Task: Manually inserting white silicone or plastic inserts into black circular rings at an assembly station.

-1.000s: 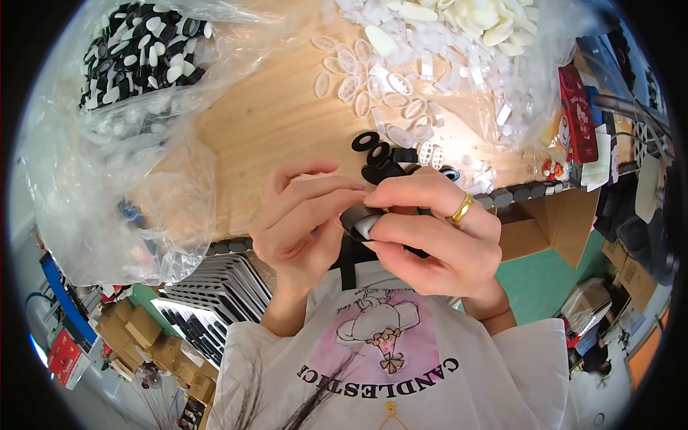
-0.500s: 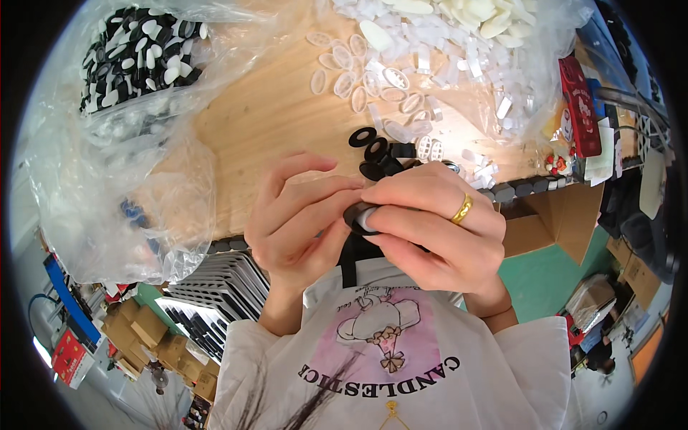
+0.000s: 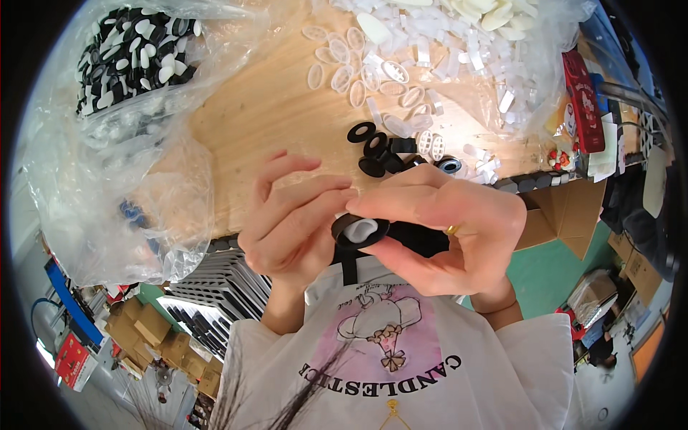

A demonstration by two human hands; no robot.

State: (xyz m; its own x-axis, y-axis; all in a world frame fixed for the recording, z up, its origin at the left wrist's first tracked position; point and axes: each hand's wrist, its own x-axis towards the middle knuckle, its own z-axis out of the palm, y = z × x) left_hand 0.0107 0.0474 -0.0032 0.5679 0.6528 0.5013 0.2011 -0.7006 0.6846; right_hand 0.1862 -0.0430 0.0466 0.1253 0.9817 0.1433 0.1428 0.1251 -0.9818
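A small black oval piece [image 3: 340, 228] with a white insert [image 3: 362, 230] in its middle is held up near the table's front edge, in front of my chest. My right hand [image 3: 459, 222], with a gold ring, pinches it between thumb and fingers from the right. My left hand [image 3: 294, 218] closes on its left side with thumb and bent fingers, while one finger stands up apart. Just beyond my hands lie several black rings and caps [image 3: 374, 145] and two white slotted ovals [image 3: 431, 144]. A round metallic-looking part [image 3: 449, 165] sits next to my right hand.
A clear plastic bag [image 3: 136, 136] with black and white oval pieces [image 3: 136, 54] is at the left. Clear oval rings [image 3: 342, 77] and a heap of translucent parts [image 3: 459, 57] lie at the back. A red case [image 3: 582, 100] is at the right. An open carton [image 3: 566, 215] stands below the table edge.
The black piece has tilted so its white insert now faces up, and it has moved slightly left and down. My right fingers have shifted from over the insert to its edge.
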